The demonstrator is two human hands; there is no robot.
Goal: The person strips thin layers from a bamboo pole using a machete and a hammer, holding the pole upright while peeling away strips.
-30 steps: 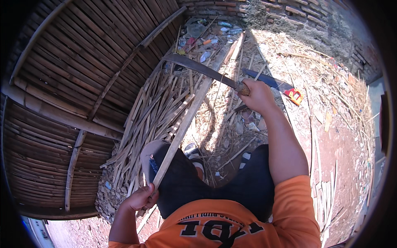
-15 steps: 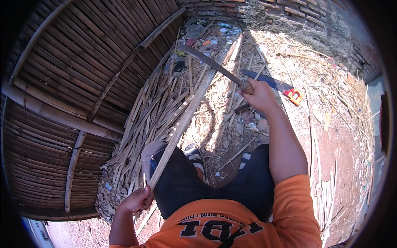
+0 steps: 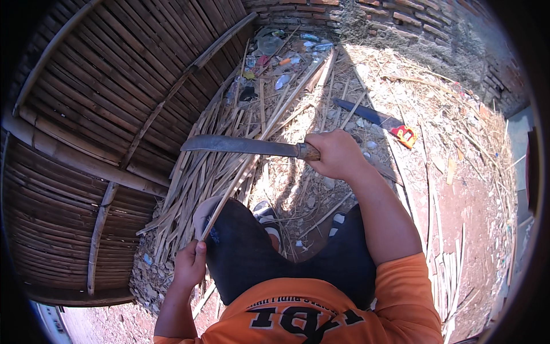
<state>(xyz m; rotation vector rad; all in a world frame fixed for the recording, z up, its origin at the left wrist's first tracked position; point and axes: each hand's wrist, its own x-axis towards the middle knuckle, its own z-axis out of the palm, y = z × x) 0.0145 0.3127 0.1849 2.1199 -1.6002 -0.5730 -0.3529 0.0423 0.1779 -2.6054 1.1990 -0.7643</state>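
Observation:
My right hand point(image 3: 339, 153) is closed round the wooden handle of a machete point(image 3: 238, 144). Its long dark blade points left, roughly level, and crosses over a long bamboo strip point(image 3: 234, 188). At its near end the strip is gripped by my left hand point(image 3: 190, 262), thumb on top. From there it slants away past my left knee, where a grey cloth pad point(image 3: 203, 213) lies, toward the far wall. The strip now shows a narrow edge. Whether the blade touches it I cannot tell.
A heap of bamboo strips point(image 3: 197, 166) lies to the left, beside a slatted bamboo panel point(image 3: 86, 200). A handsaw point(image 3: 375, 119) with a red and orange handle rests on straw at the right. Rubbish litters the far corner below a brick wall point(image 3: 412, 26).
The machete has swung from pointing far left to lying crosswise, nearer me, over the strip. My left hand has turned the strip from its broad face onto its edge.

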